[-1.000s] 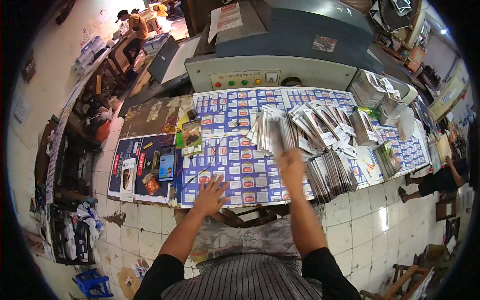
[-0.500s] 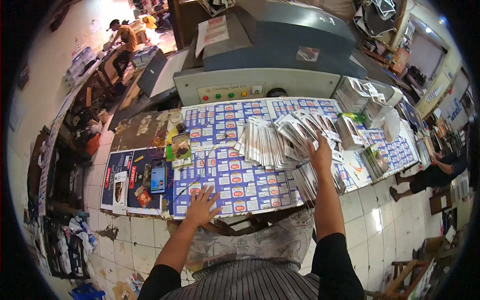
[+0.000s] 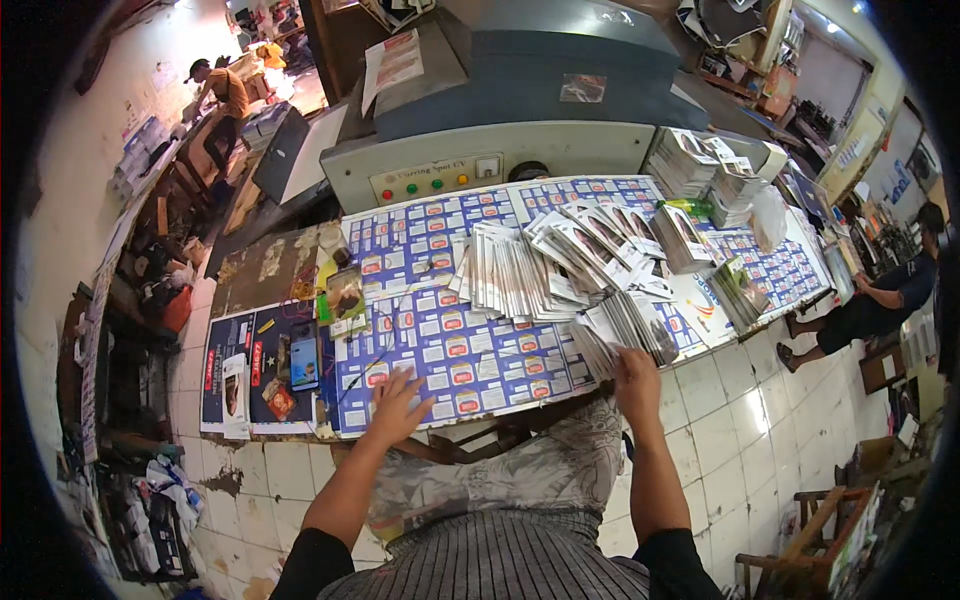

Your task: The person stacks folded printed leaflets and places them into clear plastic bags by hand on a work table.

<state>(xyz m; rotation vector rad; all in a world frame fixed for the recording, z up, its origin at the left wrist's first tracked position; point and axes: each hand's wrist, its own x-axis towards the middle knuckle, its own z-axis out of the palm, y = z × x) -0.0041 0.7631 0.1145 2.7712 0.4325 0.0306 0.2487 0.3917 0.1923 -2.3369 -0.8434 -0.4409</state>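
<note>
My left hand (image 3: 400, 405) lies flat with spread fingers on the blue printed sheet (image 3: 395, 350) that covers the table near its front edge. At the near end of a smaller fanned stack of printed cards (image 3: 640, 325), my right hand (image 3: 637, 378) is closed, its fingers pinching at the cards' edge; how many it grips is hidden. Beyond it a wide fan of white-edged printed cards (image 3: 515, 270) spreads across the table. More cards with dark pictures (image 3: 600, 240) overlap it toward the back right.
A grey machine (image 3: 490, 165) with coloured buttons stands along the back. Tall card stacks (image 3: 685, 165), a clear plastic bag (image 3: 768, 218) and another card stack (image 3: 738, 290) sit at right. A phone (image 3: 304, 362) lies at left. Two other people (image 3: 900, 285) are farther off.
My right hand has moved back toward me from the large fan to the smaller stack at the front edge. My left hand stays on the sheet. The view has shifted slightly.
</note>
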